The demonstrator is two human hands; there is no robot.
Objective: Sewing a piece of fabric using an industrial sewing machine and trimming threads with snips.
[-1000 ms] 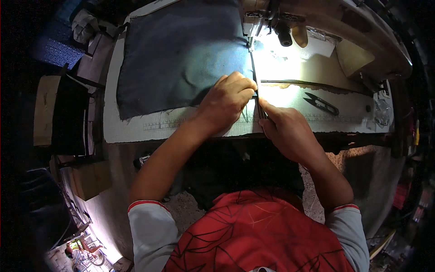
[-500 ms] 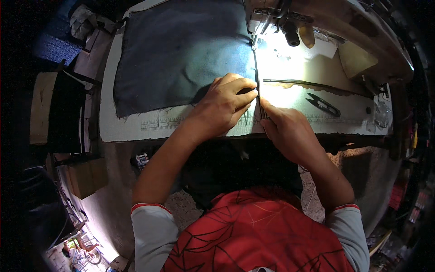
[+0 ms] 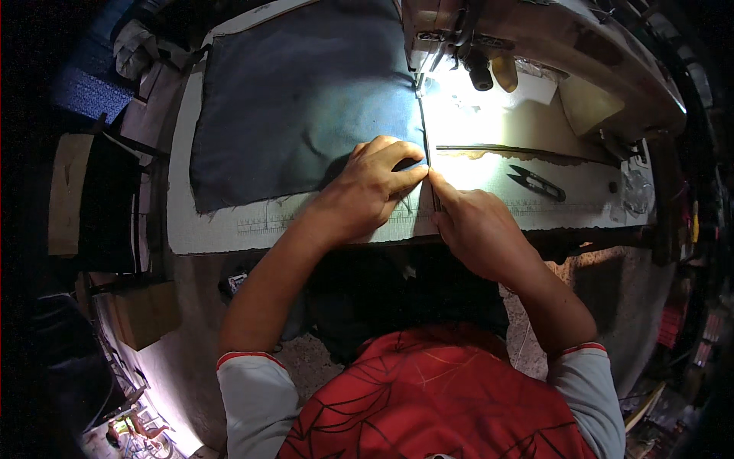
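A large dark blue cloth (image 3: 283, 107) lies flat on the left of the table, frayed at its near edge. Its right edge runs under the needle area of a sewing machine (image 3: 535, 30). Along that edge a narrow dark strip (image 3: 436, 200) comes toward me. My left hand (image 3: 375, 180) rests on the cloth's near right part, fingers curled and fingertips pressed at the edge. Against those fingertips sits my right index finger; my right hand (image 3: 478, 222) has the strip between index finger and thumb. Exactly how the layers lie under the fingertips is hidden.
Black thread snips (image 3: 537, 183) lie on the pale table cover (image 3: 474, 222), right of my right hand. A printed ruler scale (image 3: 271, 224) follows the near edge. The machine's lamp glares beside the needle. A cardboard box (image 3: 145, 314) stands below left.
The whole view has shifted slightly, so the table appears lower. My right index finger has slid up along the strip and now meets my left fingertips. The cloth looks unmoved beneath the machine.
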